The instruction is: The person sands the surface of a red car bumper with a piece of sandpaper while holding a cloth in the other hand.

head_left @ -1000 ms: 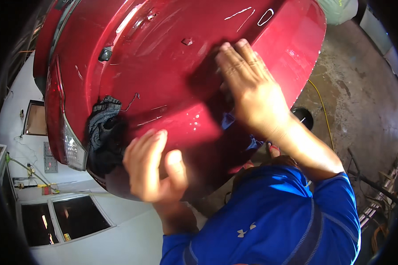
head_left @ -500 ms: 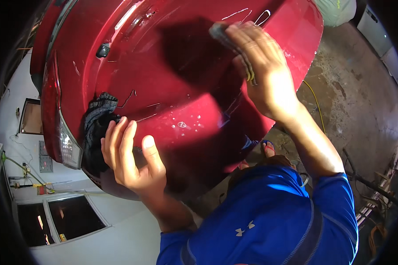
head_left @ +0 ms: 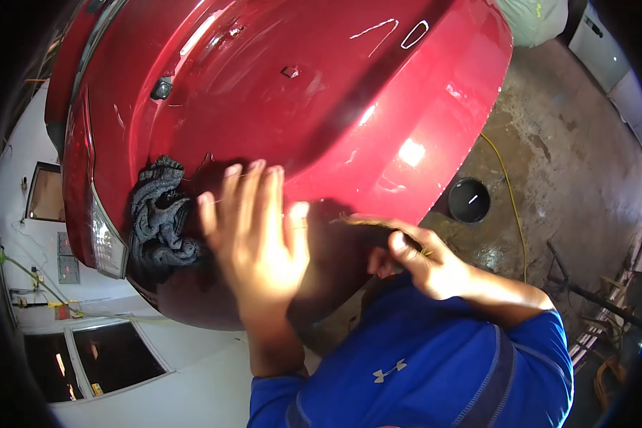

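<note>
A glossy red car body panel (head_left: 378, 171) curves in front of me, with white marks and scuffs on it. My left hand (head_left: 260, 235) is spread over the lower part of the panel, fingers stretched and slightly blurred; whether it touches the paint I cannot tell. Just left of it a wet-looking dark grey cloth (head_left: 160, 214) lies crumpled on the panel. Near my chest, by the panel's near edge, my right hand (head_left: 435, 267) grips a thin folded sheet, apparently sandpaper (head_left: 378, 222), with a yellowish edge. Part of the sheet is hidden behind my fingers.
A clear lamp (head_left: 107, 239) is at the panel's left edge. On the wet concrete floor stand a black bucket (head_left: 469, 200) and a yellow hose or cord (head_left: 510, 175). A pale bag (head_left: 538, 18) sits at the far right, and a metal frame (head_left: 585, 289) lies nearer.
My right hand has come down from the upper panel toward my body with the sheet. My left hand has moved right and up, uncovering more of the cloth. The bucket now shows.
</note>
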The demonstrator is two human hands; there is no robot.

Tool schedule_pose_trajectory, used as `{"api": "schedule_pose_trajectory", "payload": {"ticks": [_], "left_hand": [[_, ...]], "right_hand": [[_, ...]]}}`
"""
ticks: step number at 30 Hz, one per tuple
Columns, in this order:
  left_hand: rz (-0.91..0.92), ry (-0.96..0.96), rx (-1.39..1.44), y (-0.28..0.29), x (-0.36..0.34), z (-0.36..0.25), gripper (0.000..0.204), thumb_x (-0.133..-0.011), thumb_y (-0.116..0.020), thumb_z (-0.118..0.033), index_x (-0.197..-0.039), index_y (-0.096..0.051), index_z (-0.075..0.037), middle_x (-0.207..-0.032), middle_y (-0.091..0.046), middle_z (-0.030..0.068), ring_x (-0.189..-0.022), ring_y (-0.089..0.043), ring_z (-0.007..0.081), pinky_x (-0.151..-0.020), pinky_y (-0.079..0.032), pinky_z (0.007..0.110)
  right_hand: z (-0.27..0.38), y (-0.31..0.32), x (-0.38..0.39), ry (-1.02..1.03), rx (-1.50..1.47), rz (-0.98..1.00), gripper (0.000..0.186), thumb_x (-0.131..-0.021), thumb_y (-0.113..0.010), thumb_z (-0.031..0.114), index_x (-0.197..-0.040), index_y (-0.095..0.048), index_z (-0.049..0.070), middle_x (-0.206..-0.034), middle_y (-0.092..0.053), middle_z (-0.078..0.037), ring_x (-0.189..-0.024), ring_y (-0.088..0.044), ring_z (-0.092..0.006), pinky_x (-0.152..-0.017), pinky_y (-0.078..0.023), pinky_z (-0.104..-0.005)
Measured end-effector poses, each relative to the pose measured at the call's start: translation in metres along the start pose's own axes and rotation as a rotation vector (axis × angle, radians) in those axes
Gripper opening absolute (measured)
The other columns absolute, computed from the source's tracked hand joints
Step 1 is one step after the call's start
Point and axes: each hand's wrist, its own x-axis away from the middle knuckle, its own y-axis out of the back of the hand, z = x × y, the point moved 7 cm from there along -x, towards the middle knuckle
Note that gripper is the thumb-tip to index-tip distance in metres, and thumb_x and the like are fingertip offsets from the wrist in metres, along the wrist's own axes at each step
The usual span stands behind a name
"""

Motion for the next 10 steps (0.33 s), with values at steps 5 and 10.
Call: {"api": "schedule_pose_trajectory", "payload": {"ticks": [5, 10], "left_hand": [[0.15, -0.127, 0.086, -0.043, -0.005, -0.043, 0.069, -0.095, -0.076, -0.031, -0.156, -0.054, -0.007, -0.161, -0.054, 0.0157, -0.151, -0.051, 0.0313, -0.13, -0.024, 0.06], [0.17, -0.124, 0.066, -0.031, 0.006, -0.019, 0.077, -0.094, -0.076, -0.031, -0.163, -0.049, -0.009, -0.164, -0.054, 0.0099, -0.15, -0.052, 0.0289, -0.13, -0.025, 0.057]], "right_hand": [[0.05, 0.055, 0.003, 0.315, 0.343, -0.309, 0.048, -0.117, -0.043, 0.027, -0.156, -0.054, 0.001, -0.119, -0.07, -0.012, -0.1, -0.062, -0.0191, -0.098, -0.05, -0.0376], [0.123, 0.092, -0.031, 0.831, 1.044, -0.432, 0.053, -0.107, -0.06, 0.013, -0.159, -0.052, 0.005, -0.151, -0.061, -0.019, -0.14, -0.058, -0.0372, -0.118, -0.044, -0.0441]]}}
